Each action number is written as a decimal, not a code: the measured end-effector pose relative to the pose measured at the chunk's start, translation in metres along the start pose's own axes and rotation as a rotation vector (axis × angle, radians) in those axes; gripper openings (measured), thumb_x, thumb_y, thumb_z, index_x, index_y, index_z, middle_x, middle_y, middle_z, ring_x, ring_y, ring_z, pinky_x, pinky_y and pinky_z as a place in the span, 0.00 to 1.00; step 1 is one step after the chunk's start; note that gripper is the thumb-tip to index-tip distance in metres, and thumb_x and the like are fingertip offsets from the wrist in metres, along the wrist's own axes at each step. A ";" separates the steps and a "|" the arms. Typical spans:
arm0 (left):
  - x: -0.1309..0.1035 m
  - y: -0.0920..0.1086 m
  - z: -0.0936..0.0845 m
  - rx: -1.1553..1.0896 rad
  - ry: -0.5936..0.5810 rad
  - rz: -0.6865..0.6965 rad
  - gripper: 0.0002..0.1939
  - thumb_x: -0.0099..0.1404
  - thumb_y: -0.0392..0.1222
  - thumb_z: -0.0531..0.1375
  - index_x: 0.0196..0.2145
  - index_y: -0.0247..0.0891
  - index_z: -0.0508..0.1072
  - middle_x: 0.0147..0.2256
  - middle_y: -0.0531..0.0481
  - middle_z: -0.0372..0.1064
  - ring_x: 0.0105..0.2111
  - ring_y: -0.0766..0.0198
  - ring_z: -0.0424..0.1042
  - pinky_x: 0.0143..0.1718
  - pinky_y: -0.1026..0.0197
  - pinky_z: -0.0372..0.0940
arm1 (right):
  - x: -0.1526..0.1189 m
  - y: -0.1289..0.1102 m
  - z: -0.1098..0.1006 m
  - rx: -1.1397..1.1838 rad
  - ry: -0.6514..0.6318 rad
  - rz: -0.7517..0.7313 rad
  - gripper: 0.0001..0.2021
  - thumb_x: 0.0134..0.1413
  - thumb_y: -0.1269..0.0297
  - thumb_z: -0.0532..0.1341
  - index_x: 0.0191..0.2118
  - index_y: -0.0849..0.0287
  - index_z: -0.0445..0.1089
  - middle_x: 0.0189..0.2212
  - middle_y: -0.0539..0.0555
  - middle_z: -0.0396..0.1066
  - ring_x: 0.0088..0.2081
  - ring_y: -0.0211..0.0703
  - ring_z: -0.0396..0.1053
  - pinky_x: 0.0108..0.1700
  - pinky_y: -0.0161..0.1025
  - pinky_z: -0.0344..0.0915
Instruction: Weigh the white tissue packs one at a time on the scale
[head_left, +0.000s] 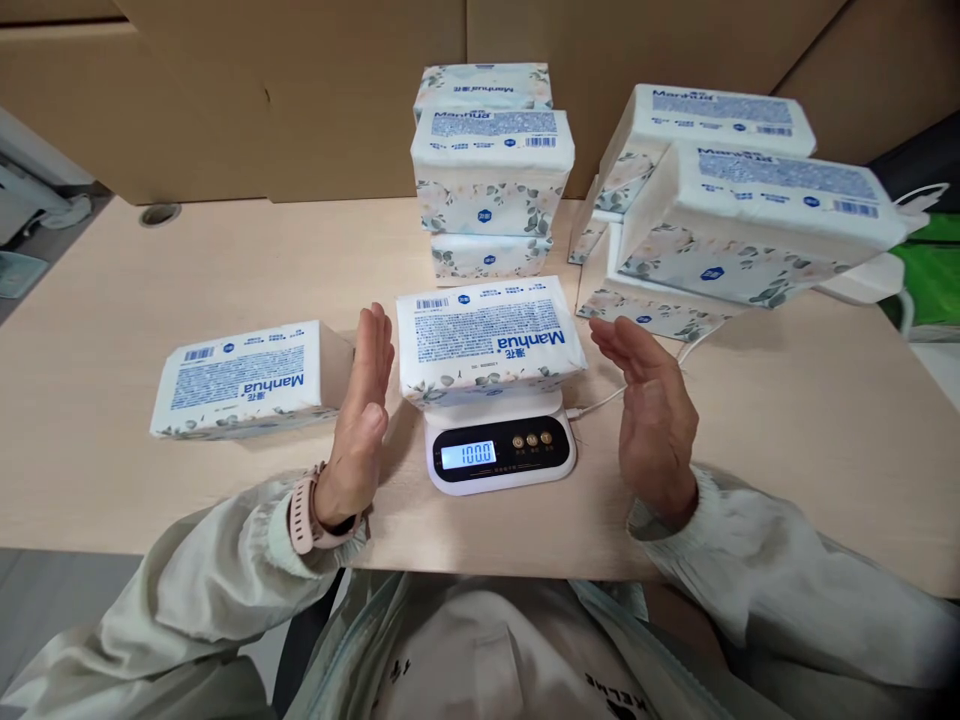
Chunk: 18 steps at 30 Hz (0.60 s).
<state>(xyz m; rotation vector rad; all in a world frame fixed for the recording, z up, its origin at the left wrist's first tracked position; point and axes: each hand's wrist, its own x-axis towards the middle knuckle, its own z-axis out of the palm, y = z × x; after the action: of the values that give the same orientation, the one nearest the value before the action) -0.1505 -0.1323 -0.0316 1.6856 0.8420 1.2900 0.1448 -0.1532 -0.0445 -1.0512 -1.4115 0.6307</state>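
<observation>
A white tissue pack [487, 340] with blue print and a floral edge rests on a small white digital scale [501, 455], whose lit display reads about 100.0. To the left of the pack, my left hand [360, 410] is upright with fingers stretched, apart from it and holding nothing. My right hand [652, 415] stands on the other side, palm turned inward and fingers extended, also holding nothing. Another tissue pack [244, 380] lies on the table just left of my left hand.
Tissue packs [491, 190] are stacked behind the scale. More stacked tissue packs [750, 225] stand at the right rear, the top one askew. A white cable [611, 400] runs from the scale. Brown cardboard [337, 110] walls the back of the wooden table [90, 400]; a green item [934, 270] sits far right.
</observation>
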 end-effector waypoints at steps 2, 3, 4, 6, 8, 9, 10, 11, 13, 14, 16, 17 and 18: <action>0.000 0.000 0.000 0.001 -0.004 -0.006 0.35 0.80 0.62 0.52 0.80 0.63 0.50 0.81 0.68 0.36 0.82 0.51 0.26 0.84 0.41 0.30 | 0.000 -0.001 0.001 0.013 0.011 0.003 0.23 0.78 0.52 0.53 0.71 0.40 0.69 0.68 0.51 0.74 0.71 0.58 0.69 0.76 0.68 0.61; 0.000 0.000 0.000 0.002 -0.008 -0.006 0.35 0.80 0.62 0.52 0.80 0.63 0.49 0.81 0.68 0.36 0.83 0.50 0.26 0.84 0.40 0.31 | 0.000 -0.001 0.001 0.018 0.016 0.006 0.22 0.78 0.52 0.53 0.71 0.40 0.69 0.68 0.51 0.74 0.71 0.58 0.69 0.76 0.69 0.61; 0.000 0.000 0.000 0.003 -0.012 -0.004 0.35 0.80 0.61 0.52 0.80 0.62 0.49 0.81 0.67 0.36 0.83 0.50 0.26 0.84 0.41 0.32 | 0.000 -0.001 0.001 0.022 0.020 0.010 0.22 0.78 0.53 0.53 0.70 0.40 0.69 0.67 0.51 0.75 0.71 0.58 0.69 0.76 0.69 0.60; -0.001 -0.001 0.000 0.003 -0.017 0.001 0.36 0.80 0.61 0.53 0.80 0.63 0.49 0.81 0.67 0.36 0.83 0.50 0.28 0.84 0.41 0.34 | 0.000 -0.002 0.001 0.025 0.025 0.017 0.22 0.77 0.53 0.54 0.70 0.40 0.70 0.67 0.51 0.76 0.71 0.58 0.70 0.76 0.69 0.60; -0.001 -0.002 -0.001 -0.003 -0.024 0.002 0.36 0.79 0.63 0.53 0.80 0.63 0.49 0.81 0.67 0.36 0.83 0.49 0.29 0.84 0.40 0.36 | 0.000 -0.002 0.001 0.017 0.028 0.027 0.22 0.77 0.52 0.54 0.70 0.40 0.70 0.66 0.51 0.76 0.70 0.57 0.70 0.76 0.68 0.61; -0.001 -0.003 -0.002 -0.004 -0.028 0.003 0.37 0.79 0.63 0.53 0.80 0.63 0.49 0.81 0.67 0.36 0.83 0.48 0.30 0.84 0.40 0.36 | 0.000 -0.002 0.001 0.011 0.029 0.034 0.22 0.77 0.51 0.54 0.70 0.40 0.70 0.66 0.51 0.76 0.70 0.57 0.71 0.76 0.68 0.62; -0.001 -0.003 -0.002 -0.002 -0.033 0.003 0.37 0.79 0.63 0.54 0.80 0.63 0.49 0.81 0.67 0.36 0.83 0.48 0.30 0.84 0.40 0.36 | -0.001 -0.002 0.001 0.006 0.028 0.042 0.22 0.77 0.50 0.54 0.69 0.40 0.71 0.66 0.51 0.76 0.70 0.57 0.71 0.75 0.67 0.62; -0.001 -0.003 -0.003 0.002 -0.037 0.003 0.37 0.79 0.63 0.53 0.80 0.63 0.49 0.81 0.67 0.36 0.83 0.47 0.30 0.84 0.40 0.36 | -0.001 -0.002 0.001 0.003 0.028 0.050 0.22 0.77 0.50 0.54 0.69 0.41 0.71 0.66 0.51 0.77 0.70 0.57 0.71 0.75 0.67 0.63; -0.001 -0.003 -0.004 0.012 -0.047 0.004 0.37 0.79 0.63 0.53 0.80 0.62 0.48 0.81 0.66 0.35 0.82 0.46 0.30 0.84 0.39 0.36 | -0.001 -0.002 0.001 0.001 0.029 0.060 0.22 0.77 0.49 0.55 0.69 0.41 0.71 0.65 0.51 0.77 0.70 0.57 0.71 0.75 0.67 0.63; -0.001 -0.002 -0.004 0.016 -0.053 0.004 0.37 0.79 0.63 0.52 0.80 0.62 0.48 0.81 0.66 0.35 0.82 0.46 0.29 0.84 0.38 0.37 | -0.002 -0.001 0.001 0.000 0.031 0.061 0.22 0.77 0.50 0.55 0.69 0.41 0.71 0.65 0.51 0.77 0.70 0.57 0.71 0.75 0.67 0.63; 0.000 -0.001 -0.005 0.019 -0.064 0.007 0.37 0.80 0.63 0.52 0.80 0.61 0.47 0.82 0.66 0.34 0.82 0.45 0.29 0.84 0.38 0.37 | -0.002 -0.001 0.000 -0.001 0.031 0.058 0.22 0.77 0.50 0.55 0.69 0.41 0.71 0.65 0.50 0.77 0.70 0.56 0.71 0.75 0.67 0.62; 0.000 -0.001 -0.005 0.019 -0.068 0.009 0.37 0.80 0.63 0.52 0.80 0.61 0.47 0.82 0.66 0.34 0.82 0.46 0.28 0.84 0.38 0.37 | -0.002 0.000 0.001 0.000 0.032 0.054 0.22 0.77 0.50 0.55 0.69 0.41 0.71 0.65 0.50 0.77 0.69 0.56 0.71 0.76 0.67 0.62; 0.000 -0.001 -0.005 0.017 -0.071 0.009 0.37 0.80 0.62 0.52 0.80 0.61 0.47 0.82 0.66 0.35 0.82 0.46 0.29 0.84 0.39 0.37 | -0.003 0.000 0.001 0.003 0.031 0.048 0.22 0.77 0.50 0.55 0.69 0.41 0.71 0.65 0.50 0.77 0.69 0.56 0.71 0.76 0.67 0.61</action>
<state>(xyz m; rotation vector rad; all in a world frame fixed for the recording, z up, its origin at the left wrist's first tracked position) -0.1556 -0.1313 -0.0315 1.7406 0.8065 1.2250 0.1440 -0.1551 -0.0462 -1.0913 -1.3615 0.6484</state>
